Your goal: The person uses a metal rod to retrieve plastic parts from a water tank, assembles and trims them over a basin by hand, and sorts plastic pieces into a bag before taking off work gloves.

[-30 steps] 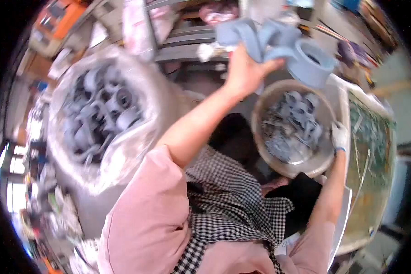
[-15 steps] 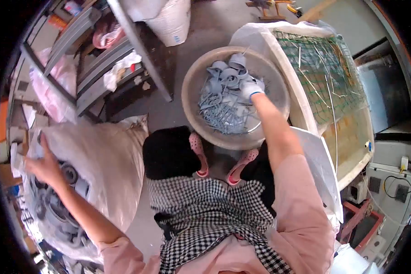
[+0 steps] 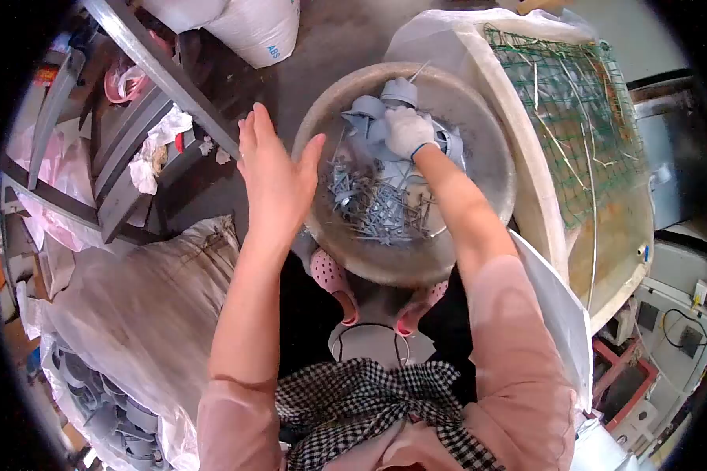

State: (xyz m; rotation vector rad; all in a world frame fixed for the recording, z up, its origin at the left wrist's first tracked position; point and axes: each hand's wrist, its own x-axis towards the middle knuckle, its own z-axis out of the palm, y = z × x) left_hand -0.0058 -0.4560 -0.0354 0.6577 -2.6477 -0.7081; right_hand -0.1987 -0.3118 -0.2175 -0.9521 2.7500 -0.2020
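My right hand (image 3: pixel 408 133), in a white glove, reaches into a wide round basin (image 3: pixel 322 228) and curls over grey plastic parts. Its fingertips are partly hidden, but they appear closed on a grey curved part (image 3: pixel 375 137). Beside it are a grey cup-shaped part (image 3: pixel 399 92) and another ring-like part (image 3: pixel 452 144). A pile of thin grey plastic sprues (image 3: pixel 381 208) lies in the near side of the basin. My bare left hand (image 3: pixel 279 177) hangs in the air left of the basin rim, fingers stretched out, holding nothing.
A large plastic bag (image 3: pixel 141 290) with grey parts (image 3: pixel 118 416) stands at the left. Behind it is a metal rack (image 3: pixel 165 71). A white sack (image 3: pixel 255 31) sits at the back. Right of the basin stands a long tub (image 3: pixel 542 228) with green netting (image 3: pixel 565 118).
My left hand has moved from above the bag at far left to beside the basin. My right hand has shifted slightly left among the grey parts, and the view has moved.
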